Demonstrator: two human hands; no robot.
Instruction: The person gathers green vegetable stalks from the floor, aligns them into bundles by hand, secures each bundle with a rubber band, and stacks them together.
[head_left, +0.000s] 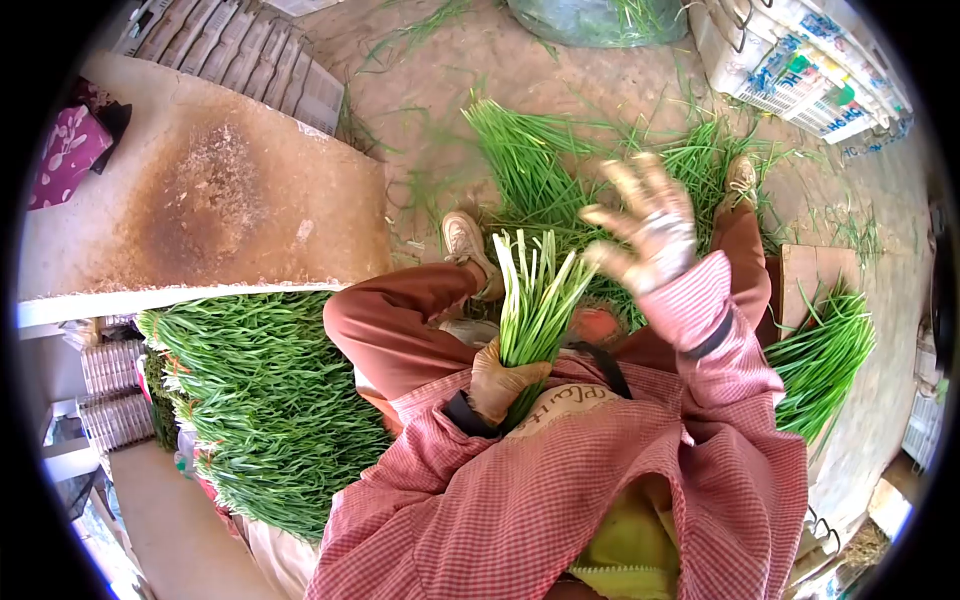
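Your left hand (506,386) closes round a bunch of green stalks (538,315), pale ends far — your right hand (645,228) spreads wide, apparently empty.
The bunch stands mid-scene, left of that open hand; it should be light, bendy and easily bruised, so hold it gently round the stalks, short of the pale ends — loose greens (525,150) lie far, stacked greens (275,400) left, another bundle (825,365) right.

Qty: 1 held bunch (537,315), 2 shoes (463,238)

Head-worn view, forward and down, close
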